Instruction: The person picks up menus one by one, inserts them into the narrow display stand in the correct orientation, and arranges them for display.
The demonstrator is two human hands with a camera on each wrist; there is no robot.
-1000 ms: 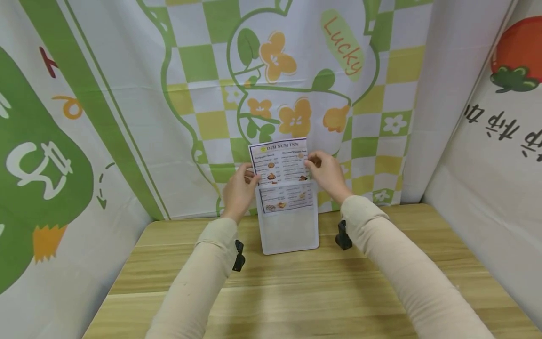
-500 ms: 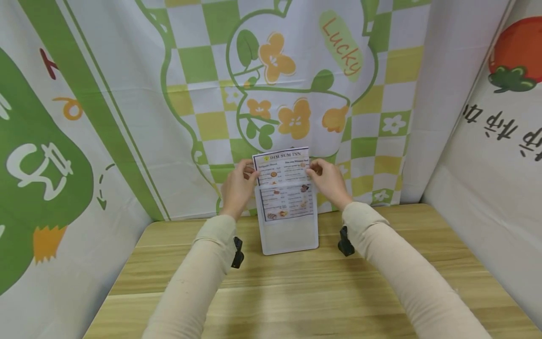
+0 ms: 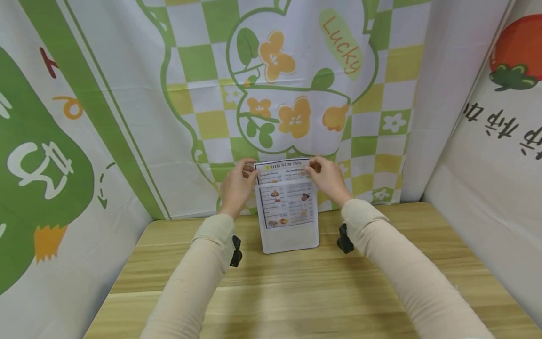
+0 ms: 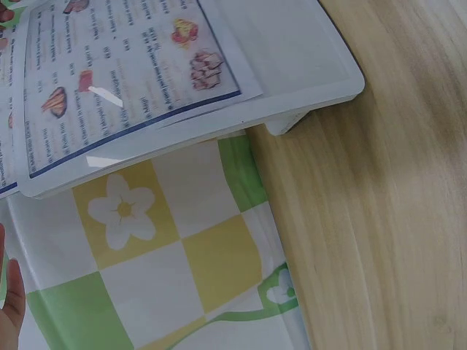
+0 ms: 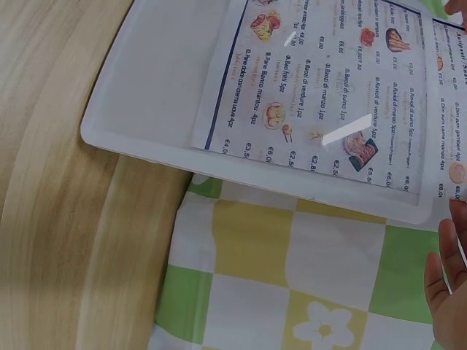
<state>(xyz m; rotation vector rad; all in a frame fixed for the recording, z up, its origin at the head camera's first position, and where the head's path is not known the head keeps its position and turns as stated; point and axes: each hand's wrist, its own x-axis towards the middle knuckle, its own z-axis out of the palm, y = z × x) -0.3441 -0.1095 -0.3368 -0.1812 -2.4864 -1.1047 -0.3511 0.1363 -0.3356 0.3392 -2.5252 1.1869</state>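
A printed menu sheet headed DIM SUM INN (image 3: 284, 173) stands partly inside a white, clear-fronted sign holder (image 3: 290, 241), its top sticking out above the holder's upper edge. My left hand (image 3: 238, 187) pinches the sheet's upper left edge between thumb and fingers. At the upper right edge, my right hand (image 3: 329, 180) pinches it the same way. In the left wrist view the lower part of the menu (image 4: 124, 73) shows behind the clear front, its bottom edge above the holder's base. The right wrist view shows the menu (image 5: 314, 87) behind the glossy front, with my right fingers (image 5: 454, 255) at the edge.
The holder stands upright on a wooden table (image 3: 279, 296), near its back edge. Right behind hangs a green and yellow checked curtain (image 3: 199, 70) with flowers and the word Lucky. White printed curtains close off the left side (image 3: 123, 155) and right side (image 3: 487, 165).
The menu has slid down into the holder, with less of it above the upper edge. Both hands stay at its upper edges; the holder has stayed in place.
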